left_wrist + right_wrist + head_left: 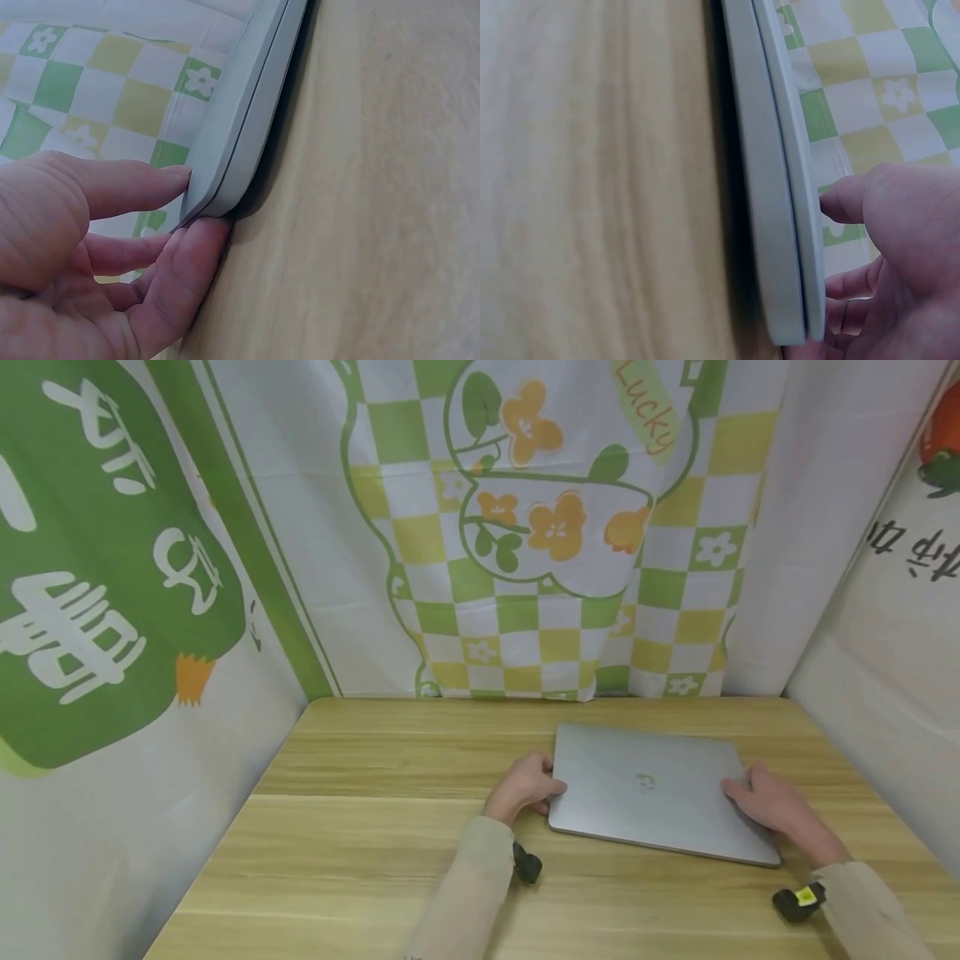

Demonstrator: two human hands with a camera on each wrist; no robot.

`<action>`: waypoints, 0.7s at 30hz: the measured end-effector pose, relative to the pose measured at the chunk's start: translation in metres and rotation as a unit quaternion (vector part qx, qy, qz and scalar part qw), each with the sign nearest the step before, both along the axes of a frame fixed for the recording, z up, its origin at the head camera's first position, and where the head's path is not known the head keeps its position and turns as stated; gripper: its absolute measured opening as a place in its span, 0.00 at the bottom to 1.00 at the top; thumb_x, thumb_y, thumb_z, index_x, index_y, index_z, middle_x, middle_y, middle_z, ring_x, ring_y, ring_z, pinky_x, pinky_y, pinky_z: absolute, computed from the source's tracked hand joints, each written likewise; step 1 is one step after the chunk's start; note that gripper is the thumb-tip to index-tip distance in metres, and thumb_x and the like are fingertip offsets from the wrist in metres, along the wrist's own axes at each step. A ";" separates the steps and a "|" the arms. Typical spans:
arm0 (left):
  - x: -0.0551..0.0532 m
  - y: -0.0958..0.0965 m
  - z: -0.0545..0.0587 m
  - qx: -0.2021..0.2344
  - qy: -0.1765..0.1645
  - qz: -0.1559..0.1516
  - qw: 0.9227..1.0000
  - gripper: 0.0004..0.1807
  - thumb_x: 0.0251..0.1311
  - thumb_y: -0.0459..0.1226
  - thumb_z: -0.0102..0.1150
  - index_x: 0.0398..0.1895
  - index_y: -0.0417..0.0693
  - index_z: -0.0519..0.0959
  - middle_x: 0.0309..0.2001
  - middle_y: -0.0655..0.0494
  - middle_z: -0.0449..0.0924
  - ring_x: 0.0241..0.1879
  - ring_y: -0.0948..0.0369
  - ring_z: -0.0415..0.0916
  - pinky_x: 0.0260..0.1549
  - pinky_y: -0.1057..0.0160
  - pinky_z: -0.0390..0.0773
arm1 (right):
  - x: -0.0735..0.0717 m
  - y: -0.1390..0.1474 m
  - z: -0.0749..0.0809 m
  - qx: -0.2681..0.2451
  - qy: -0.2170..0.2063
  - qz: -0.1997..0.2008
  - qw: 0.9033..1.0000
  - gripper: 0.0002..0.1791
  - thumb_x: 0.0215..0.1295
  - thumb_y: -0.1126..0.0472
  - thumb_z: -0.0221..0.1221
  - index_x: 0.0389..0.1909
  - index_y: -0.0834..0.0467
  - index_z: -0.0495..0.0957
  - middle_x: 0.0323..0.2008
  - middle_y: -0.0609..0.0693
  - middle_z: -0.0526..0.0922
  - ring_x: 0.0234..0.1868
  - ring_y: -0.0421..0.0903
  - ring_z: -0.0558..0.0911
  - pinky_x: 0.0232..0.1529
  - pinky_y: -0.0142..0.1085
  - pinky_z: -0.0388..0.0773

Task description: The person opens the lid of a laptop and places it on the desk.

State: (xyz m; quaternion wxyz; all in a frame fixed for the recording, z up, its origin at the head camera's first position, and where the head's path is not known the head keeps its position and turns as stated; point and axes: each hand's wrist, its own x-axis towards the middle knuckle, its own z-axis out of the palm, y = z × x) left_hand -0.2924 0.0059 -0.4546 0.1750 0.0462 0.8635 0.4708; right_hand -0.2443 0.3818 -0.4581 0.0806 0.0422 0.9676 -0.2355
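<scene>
A closed silver laptop (645, 814) lies slightly turned on the right half of the wooden table, a small shiny logo on its lid. At its left edge my left hand (527, 787) holds it, thumb on the lid. In the left wrist view, the fingertips (204, 236) of that hand reach beneath the corner of the laptop (236, 142). My right hand (776, 802) grips the opposite edge, its thumb also over the lid. The right wrist view shows a dark shadow beneath the laptop (769, 187); the right fingers are partly hidden behind it.
The wooden table (360, 835) reaches back to a checked, flowered curtain (517, 627). Printed cloth hangs on the left (112, 568) and right (900, 652) sides. Small black cameras sit on the left wrist (527, 865) and right wrist (793, 904).
</scene>
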 end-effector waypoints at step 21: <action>0.001 -0.009 -0.004 0.004 -0.004 0.001 1.000 0.26 0.59 0.32 0.65 0.60 0.33 0.71 0.45 0.41 0.78 0.28 0.57 0.78 0.21 0.65 0.84 | 0.003 -0.009 0.000 -0.007 0.003 0.015 1.000 0.42 0.76 0.42 0.40 0.60 0.83 0.56 0.43 0.75 0.72 0.33 0.52 0.74 0.25 0.38 0.74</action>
